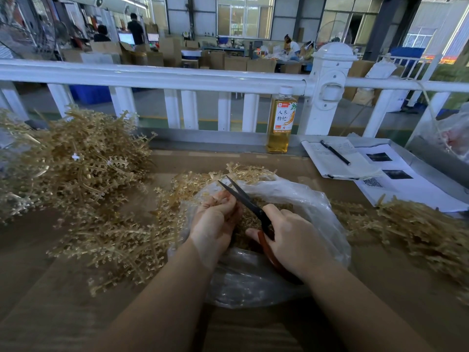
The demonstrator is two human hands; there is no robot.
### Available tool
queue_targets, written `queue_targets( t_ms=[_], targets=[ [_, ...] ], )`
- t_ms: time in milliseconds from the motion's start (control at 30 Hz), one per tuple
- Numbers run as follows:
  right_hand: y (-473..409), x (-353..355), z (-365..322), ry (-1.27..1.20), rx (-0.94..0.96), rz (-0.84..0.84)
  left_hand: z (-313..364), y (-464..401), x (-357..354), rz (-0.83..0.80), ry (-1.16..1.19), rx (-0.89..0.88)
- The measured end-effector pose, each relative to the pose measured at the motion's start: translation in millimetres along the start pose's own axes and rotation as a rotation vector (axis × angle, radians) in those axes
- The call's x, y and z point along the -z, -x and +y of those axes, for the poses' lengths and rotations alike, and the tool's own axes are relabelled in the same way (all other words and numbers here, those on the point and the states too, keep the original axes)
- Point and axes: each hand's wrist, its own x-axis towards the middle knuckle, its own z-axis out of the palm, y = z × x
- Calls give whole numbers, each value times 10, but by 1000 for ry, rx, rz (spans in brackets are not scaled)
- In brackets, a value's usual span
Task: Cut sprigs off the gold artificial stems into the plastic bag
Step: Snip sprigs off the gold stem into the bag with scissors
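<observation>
- The right hand (291, 237) curls round the red handles of the scissors (250, 207), whose dark blades stand parted and point toward 11 o'clock.
- The left hand (215, 219) sits just at 9 o'clock of the blades, its fingers pinching a gold stem (215, 199) up near the blade tips; how much stem it holds is hidden by the fingers.
- Both hands work over the open mouth of the plastic bag (317, 207), which lies crumpled on the brown surface (76, 313) with cut gold sprigs (251, 217) already inside.
- Risk, as I judge it: the left fingertips lie very near the open blades, so a hurried cut could nick them.
- Also, the cut falls near the bag's 10 o'clock rim, so a sprig may spring off and land outside; the blades could also snag the thin film.
- The stems look stiff, thin and branching, studded with tiny buds, dull gold, and tangle readily.
- A big heap of uncut stems (76, 161) lies at 10 o'clock, loose ones (121, 245) at 9 o'clock, and another pile (418, 229) at 3 o'clock.
- Further out at 1 o'clock stand a bottle (280, 123) and papers with a pen (335, 152).
</observation>
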Motion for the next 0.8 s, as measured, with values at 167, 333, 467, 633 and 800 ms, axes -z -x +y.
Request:
queue_targets(
  t_ms=[167, 333, 467, 633, 800],
  targets=[
    [-25, 15, -11, -8, -6, -22, 15, 7, 2, 7, -24, 21],
    [-34, 32, -8, -8, -11, -38, 22, 15, -15, 17, -32, 27],
    [-36, 41, 5, 10, 0, -30, 13, -7, -12, 32, -33, 36],
    [-4, 10, 16, 9, -23, -50, 2, -13, -2, -44, -27, 9],
    [7, -12, 17, -12, -36, -51, 81, 42, 25, -93, 45, 68]
  ],
)
